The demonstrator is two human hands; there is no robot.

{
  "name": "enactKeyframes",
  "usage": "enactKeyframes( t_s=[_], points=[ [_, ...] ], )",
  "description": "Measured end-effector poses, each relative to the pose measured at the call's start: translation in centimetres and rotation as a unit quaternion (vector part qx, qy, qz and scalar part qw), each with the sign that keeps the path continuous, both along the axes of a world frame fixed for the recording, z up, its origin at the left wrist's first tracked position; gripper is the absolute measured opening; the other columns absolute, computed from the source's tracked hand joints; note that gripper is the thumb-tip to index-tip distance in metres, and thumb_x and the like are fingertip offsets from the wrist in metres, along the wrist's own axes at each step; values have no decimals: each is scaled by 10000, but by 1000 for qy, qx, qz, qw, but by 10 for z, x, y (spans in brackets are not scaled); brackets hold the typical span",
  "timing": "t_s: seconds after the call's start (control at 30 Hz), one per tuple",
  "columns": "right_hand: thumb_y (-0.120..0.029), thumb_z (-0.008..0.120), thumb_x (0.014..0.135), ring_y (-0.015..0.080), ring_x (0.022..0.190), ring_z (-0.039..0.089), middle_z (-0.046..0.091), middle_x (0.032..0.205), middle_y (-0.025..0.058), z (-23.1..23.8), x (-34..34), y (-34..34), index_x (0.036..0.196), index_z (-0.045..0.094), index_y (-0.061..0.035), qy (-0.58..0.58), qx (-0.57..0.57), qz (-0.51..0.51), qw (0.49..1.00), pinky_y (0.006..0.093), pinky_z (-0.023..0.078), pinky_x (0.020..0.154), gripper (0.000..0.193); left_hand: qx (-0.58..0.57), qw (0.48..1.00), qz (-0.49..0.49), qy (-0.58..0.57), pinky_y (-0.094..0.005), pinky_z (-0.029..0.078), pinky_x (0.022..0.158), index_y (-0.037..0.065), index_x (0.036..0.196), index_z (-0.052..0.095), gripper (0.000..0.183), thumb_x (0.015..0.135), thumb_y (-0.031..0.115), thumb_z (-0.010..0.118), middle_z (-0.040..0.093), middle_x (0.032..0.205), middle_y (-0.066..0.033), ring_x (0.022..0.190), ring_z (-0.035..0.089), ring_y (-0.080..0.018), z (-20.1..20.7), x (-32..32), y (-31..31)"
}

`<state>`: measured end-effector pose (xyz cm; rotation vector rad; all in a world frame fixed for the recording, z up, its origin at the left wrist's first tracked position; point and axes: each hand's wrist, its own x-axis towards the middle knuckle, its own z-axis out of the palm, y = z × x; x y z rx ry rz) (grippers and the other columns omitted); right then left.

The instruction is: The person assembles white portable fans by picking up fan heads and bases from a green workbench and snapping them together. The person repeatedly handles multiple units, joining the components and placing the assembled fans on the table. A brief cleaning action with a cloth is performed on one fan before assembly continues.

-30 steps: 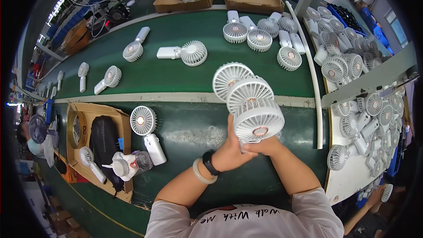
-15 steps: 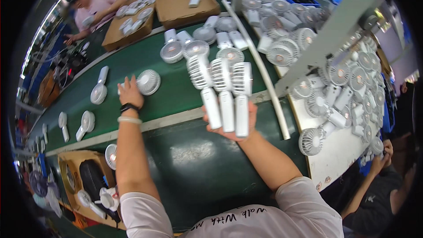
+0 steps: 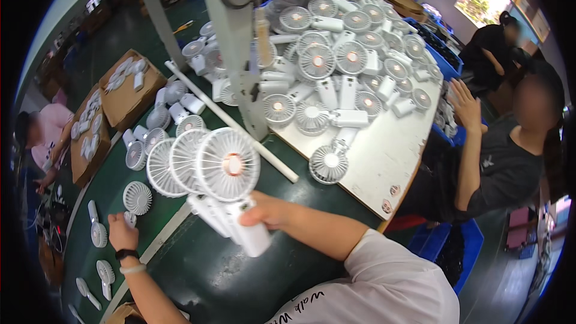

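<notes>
Three white handheld fans [image 3: 228, 165] stand side by side in my right hand [image 3: 269, 210]. Its fingers are closed around their handles, the thumb over the front one, and the fan heads point up. Over the green belt [image 3: 162, 216], my left hand [image 3: 123, 237] grips the short handle of another white handheld fan [image 3: 137, 198], whose round head lies away from me. Just left of that hand a further fan [image 3: 98, 234] lies on the belt, and more fans [image 3: 105, 273] lie nearer me.
A white table [image 3: 390, 171] at the right carries a large pile of fans [image 3: 336, 54]. Between it and the belt are a metal post [image 3: 231, 54] and a slanting white tube [image 3: 234, 123]. Cardboard trays [image 3: 129, 105] hold fans at the far left. A co-worker [image 3: 498, 162] sits at the right.
My view has swung to the right, showing more of the piled table and the co-worker. The three fans in my right hand have turned from edge-on to face me. My left hand remains at the other fan.
</notes>
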<state>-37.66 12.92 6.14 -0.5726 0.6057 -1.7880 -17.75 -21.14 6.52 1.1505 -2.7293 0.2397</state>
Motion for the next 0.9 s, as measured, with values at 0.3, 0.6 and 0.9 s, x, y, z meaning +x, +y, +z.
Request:
enactKeyframes(
  t_s=[0.3,0.6,0.9],
  points=[
    [-211,816,539,193,1092,484,517,1160,95,62,-24,215,1245,414,-12,381,361,-352,775,337,381,942,837,654,509,32,559,-246,511,537,67,1180,412,333,901,189,549,588,942,-79,686,583,-126,-17,1,131],
    [-229,826,477,405,1159,388,364,1237,245,33,-13,275,1156,423,-4,644,434,-183,603,394,326,995,822,828,270,-28,490,-388,545,711,7,1110,448,430,958,400,362,545,999,-105,865,600,-215,-33,-9,212],
    [-184,801,436,420,1219,357,337,1327,251,12,-62,303,1147,449,-50,709,445,-152,526,432,308,1016,804,865,129,-81,479,-396,478,730,88,1268,384,449,961,412,335,495,1140,-125,905,527,-236,-31,0,233]
  ],
)
